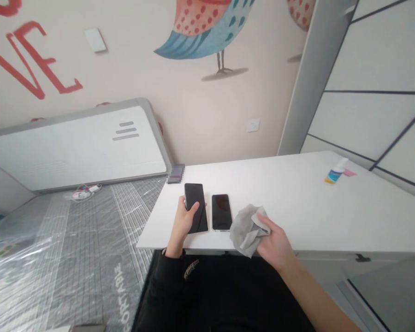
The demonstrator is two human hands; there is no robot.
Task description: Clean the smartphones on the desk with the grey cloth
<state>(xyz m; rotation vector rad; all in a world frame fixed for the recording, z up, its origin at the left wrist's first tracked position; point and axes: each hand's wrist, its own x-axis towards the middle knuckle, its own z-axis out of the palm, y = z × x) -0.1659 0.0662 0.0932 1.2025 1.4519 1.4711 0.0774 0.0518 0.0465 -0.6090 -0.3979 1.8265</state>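
My left hand (186, 218) grips a black smartphone (198, 203) by its left side, the thumb lying across the dark screen. Just right of it, a second smartphone (222, 212) lies face up on the white table (283, 198), its screen dark too. A crumpled grey cloth (246, 230) hangs from my right hand (275, 242), pinched between thumb and fingers near the table's front edge. The cloth is beside the second phone's lower right corner. Most fingers of my right hand are hidden behind the cloth.
A small bottle (335, 172) with a blue and yellow label stands at the table's right, beside a pink piece (349, 172). A blurred dark object (176, 174) is at the back left corner. Left of the table is a plastic-covered mattress (86, 249) with a white cable (86, 192).
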